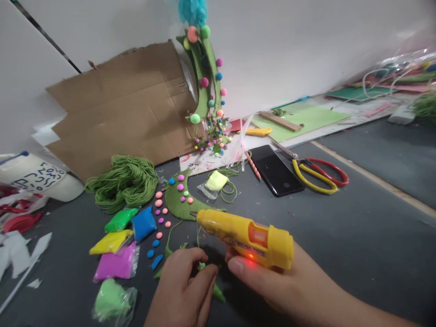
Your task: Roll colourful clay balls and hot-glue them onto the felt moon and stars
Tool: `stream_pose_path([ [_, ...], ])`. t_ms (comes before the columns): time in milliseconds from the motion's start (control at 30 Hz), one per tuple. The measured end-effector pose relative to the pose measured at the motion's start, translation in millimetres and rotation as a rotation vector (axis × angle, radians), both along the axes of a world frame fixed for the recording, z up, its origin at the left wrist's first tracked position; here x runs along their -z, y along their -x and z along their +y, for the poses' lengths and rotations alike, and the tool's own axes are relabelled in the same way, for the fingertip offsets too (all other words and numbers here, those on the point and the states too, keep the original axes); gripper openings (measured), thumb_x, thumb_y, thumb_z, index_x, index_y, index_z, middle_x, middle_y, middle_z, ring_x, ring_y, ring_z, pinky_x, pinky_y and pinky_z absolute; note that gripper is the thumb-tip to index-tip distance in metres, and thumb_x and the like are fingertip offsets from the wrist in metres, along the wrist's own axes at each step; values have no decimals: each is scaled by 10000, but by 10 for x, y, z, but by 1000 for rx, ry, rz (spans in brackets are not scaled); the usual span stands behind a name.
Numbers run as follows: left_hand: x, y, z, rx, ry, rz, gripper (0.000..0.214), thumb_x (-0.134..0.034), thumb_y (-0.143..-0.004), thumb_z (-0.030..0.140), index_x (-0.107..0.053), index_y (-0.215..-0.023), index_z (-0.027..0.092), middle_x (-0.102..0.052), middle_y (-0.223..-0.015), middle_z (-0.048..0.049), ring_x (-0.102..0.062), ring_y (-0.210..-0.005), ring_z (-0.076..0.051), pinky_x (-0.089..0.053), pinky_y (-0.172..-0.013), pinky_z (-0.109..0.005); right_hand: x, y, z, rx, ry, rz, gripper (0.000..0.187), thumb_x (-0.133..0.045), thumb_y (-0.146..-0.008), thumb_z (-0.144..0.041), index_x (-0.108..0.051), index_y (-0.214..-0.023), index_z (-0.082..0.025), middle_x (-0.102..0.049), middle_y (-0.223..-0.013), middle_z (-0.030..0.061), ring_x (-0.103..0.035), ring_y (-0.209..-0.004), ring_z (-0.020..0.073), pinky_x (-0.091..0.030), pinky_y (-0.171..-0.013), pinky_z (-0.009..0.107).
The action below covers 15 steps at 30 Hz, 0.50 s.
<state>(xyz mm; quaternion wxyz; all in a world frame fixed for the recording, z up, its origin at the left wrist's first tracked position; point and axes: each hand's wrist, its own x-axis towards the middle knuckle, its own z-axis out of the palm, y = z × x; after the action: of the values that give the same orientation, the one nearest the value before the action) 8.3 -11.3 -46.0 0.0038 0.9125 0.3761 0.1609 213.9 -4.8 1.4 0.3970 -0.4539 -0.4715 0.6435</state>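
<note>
My right hand [272, 284] grips a yellow glue gun [248, 236], its nozzle pointing left toward a green crescent shape [179, 200] dotted with small clay balls. A red light glows on the gun's underside. My left hand [185, 290] is low at the front, its fingers pinched on a small green strip [218, 293] lying on the dark floor. Loose pink and blue clay balls [160, 213] lie just left of the crescent.
Bags of coloured clay [119, 240] lie to the left, beside a bundle of green cord [124, 181]. A black phone [275, 170] and red-and-yellow scissors [316, 175] lie further back. A tall green decorated piece [204, 77] stands before cardboard [126, 104] leaning against the wall.
</note>
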Motion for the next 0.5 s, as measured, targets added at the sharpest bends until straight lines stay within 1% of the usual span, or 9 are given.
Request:
stream_pose_path([
  [133, 35, 15, -10, 27, -37, 24, 170, -574, -779, 128, -591, -946, 159, -593, -905, -100, -581, -775, -186, -519, -611, -287, 15, -4, -4, -18, -3, -6, 154, -607, -763, -248, -628, -906, -194, -682, -852, 41, -642, -779, 192, -532, -697, 258],
  [233, 40, 4, -8, 23, -45, 39, 146, -574, -780, 130, -587, -922, 159, -604, -898, -97, -576, -748, -182, -513, -602, -294, 11, -4, -3, -26, -12, 27, 166, -604, -766, -234, -627, -927, -200, -690, -886, 39, -648, -828, 199, -530, -726, 262],
  [367, 22, -32, -2, 25, -6, 38, 135, -557, -791, 121, -588, -916, 161, -609, -877, -86, -574, -737, -173, -512, -610, -289, -1, -2, 4, -26, -15, 43, 153, -607, -762, -220, -632, -911, -199, -696, -887, 33, -657, -819, 192, -531, -728, 260],
  [500, 2, -45, -3, 38, 13, 22, 120, -556, -800, 136, -587, -910, 173, -601, -849, -70, -569, -728, -168, -513, -603, -280, 7, 0, 9, -41, -28, 51, 168, -599, -769, -218, -625, -934, -195, -696, -911, 37, -655, -862, 197, -528, -754, 264],
])
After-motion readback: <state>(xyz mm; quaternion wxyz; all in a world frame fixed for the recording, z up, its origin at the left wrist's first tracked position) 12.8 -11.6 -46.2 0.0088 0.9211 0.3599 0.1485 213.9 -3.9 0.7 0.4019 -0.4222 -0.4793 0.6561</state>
